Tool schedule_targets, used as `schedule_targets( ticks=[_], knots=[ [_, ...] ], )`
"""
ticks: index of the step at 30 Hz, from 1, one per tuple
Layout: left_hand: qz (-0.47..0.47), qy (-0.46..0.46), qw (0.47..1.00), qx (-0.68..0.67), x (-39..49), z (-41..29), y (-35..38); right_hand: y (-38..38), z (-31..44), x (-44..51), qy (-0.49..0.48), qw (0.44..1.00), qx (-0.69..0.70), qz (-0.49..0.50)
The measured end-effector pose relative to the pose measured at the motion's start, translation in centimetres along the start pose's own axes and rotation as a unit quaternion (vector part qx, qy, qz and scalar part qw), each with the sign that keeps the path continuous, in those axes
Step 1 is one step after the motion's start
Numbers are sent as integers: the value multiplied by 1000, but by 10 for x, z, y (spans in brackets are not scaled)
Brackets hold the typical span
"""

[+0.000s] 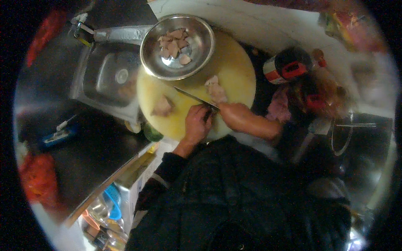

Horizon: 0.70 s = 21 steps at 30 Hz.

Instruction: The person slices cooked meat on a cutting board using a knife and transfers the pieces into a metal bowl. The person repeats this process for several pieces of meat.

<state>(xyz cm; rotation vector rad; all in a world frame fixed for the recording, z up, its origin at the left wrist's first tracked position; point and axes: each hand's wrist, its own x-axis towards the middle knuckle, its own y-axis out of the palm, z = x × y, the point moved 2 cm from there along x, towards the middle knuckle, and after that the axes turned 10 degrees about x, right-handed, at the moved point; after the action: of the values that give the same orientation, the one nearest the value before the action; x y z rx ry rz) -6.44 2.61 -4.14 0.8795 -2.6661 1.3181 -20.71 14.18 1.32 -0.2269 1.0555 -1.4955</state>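
Observation:
My right hand [234, 117] is closed round the handle of a kitchen knife [193, 96], whose blade points up and left over a round yellowish cutting board [241, 75]. Beside the blade, my left hand [198, 120] rests on the board with curled fingers; whether it presses on a piece of food cannot be told. A piece of meat [216, 89] lies just beyond the right hand, and another piece of meat [163, 106] lies left of the left hand. A stainless steel bowl [201, 59] holding several meat slices [174, 42] stands over the board's far edge.
Left of the board is a steel sink [105, 72] with a tap [84, 29]. To the right stand a dark-lidded jar [273, 70] and blurred items. A red plastic bag [39, 178] lies on the dark counter [94, 150] at left. Below it, an open drawer or shelf holds bowls.

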Motion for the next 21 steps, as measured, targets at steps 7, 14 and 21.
schedule_targets(
  ticks=[7,14,21],
  knots=[
    [-12,-3,1000,-8,-7,5,-2,-31,-6,-44,81,994,6,67],
    [-1,-10,1000,-23,-9,2,-10,-44,17,-54,53,995,-34,73],
    [-1,6,1000,-9,-4,1,-9,-27,17,-44,47,998,-1,36]
  ],
)
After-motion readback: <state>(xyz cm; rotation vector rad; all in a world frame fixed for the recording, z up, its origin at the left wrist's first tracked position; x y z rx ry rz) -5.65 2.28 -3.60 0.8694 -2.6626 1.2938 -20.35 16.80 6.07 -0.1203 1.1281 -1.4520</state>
